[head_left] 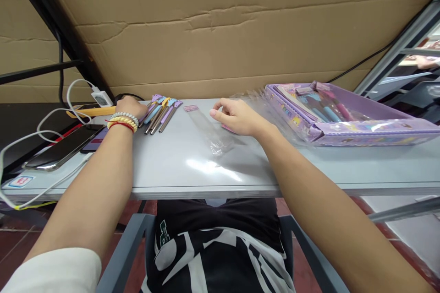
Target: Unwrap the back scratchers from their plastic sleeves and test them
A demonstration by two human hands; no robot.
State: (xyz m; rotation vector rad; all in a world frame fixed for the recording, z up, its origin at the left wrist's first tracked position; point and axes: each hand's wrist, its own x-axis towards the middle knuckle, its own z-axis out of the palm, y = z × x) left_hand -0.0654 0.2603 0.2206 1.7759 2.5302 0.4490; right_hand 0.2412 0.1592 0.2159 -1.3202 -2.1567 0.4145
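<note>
My left hand [130,106], with beaded bracelets at the wrist, reaches to the back left of the desk. Its fingers are hidden, so I cannot tell whether it grips anything. A long yellow object [94,111] extends left from it. Just right of that hand lies a bundle of pens [161,114] with purple, blue and yellow tops and metallic barrels. My right hand [240,116] hovers over the middle with loosely curled fingers and nothing visible between them. Below it lie a clear plastic sleeve [206,129] with a pink printed header and a partly covered pink piece [228,128].
A purple open box [374,132] holding packaged pens [330,105] stands at right, more clear sleeves [256,100] beside it. Phones [65,146], a white charger [101,98] and cables lie left. Cardboard [213,55] backs the desk; a metal frame [392,55] rises right.
</note>
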